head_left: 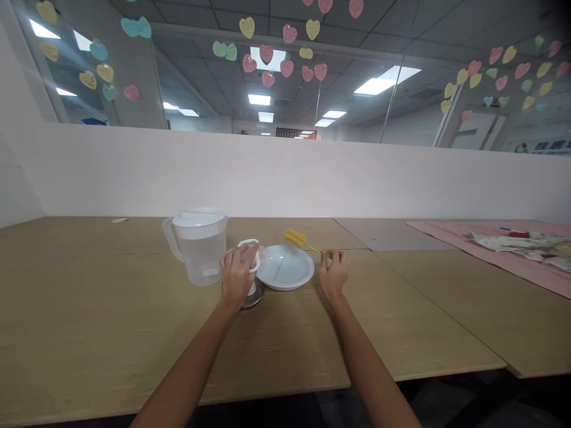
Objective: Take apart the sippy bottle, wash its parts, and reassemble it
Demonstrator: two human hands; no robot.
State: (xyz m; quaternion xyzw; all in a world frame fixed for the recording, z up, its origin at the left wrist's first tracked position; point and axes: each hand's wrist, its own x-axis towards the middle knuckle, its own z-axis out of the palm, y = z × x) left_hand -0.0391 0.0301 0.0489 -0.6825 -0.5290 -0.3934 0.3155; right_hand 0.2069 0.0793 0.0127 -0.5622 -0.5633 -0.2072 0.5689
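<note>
Clasping cup (257,263) in left hand (237,273) and brush (296,238) in right hand (334,273), seemingly past uncapping, with lid (255,296) toward counter's (281,356) front edge, but not yet touching brush to cup.

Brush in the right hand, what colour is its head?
Yellow; the brush head shows in the head view, the only one here.

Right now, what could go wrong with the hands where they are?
The left hand is close beside the jug, so a careless swing might knock it. The lid on the table lies right by that hand and could get nudged. The right hand holds the brush near the far rim of the bowl; if wet, it might drip outside.
</note>
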